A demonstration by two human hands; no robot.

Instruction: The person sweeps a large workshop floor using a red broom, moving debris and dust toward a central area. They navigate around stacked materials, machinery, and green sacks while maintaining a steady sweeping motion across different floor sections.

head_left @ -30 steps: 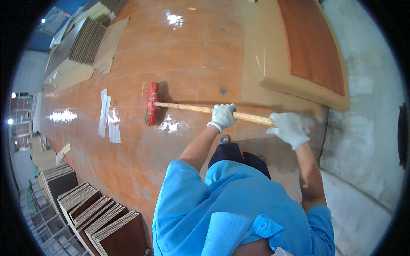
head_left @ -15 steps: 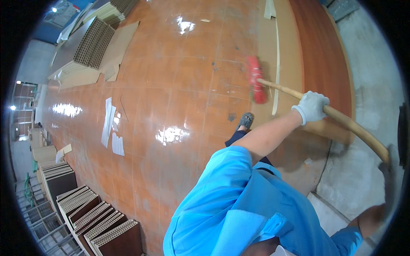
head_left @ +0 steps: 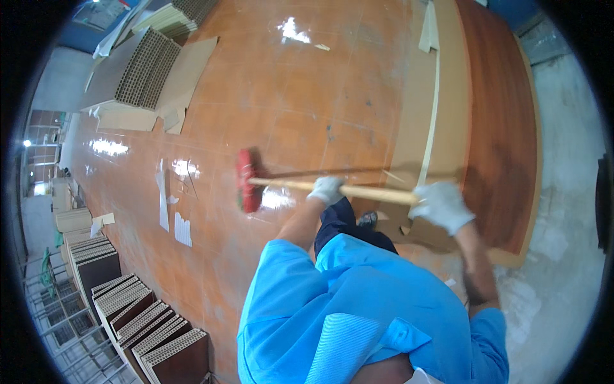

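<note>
A broom with a long wooden handle point(head_left: 377, 193) reaches from right to left across the view. Its red head point(head_left: 247, 182) is over the orange tiled floor, left of centre. Partway along the handle, my left hand point(head_left: 327, 190), in a pale glove, is closed around the wood. My right hand point(head_left: 442, 208), also gloved and slightly blurred, grips the handle near its upper end. The two hands are well apart on it. Under the handle, the front of a dark shoe point(head_left: 367, 219) shows beside my dark trouser leg.
White torn strips point(head_left: 182, 230) lie on the floor at left. Reddish-brown boards point(head_left: 502, 128) on cardboard point(head_left: 416, 102) lie along the right wall. Honeycomb-edged panels are stacked at the far left point(head_left: 118, 73), with several dark panels point(head_left: 179, 358) leaning at the lower left.
The broom head has swung left across the floor, away from the cardboard's edge. Both hands have moved left with the handle, and my right hand has come out from the right rim.
</note>
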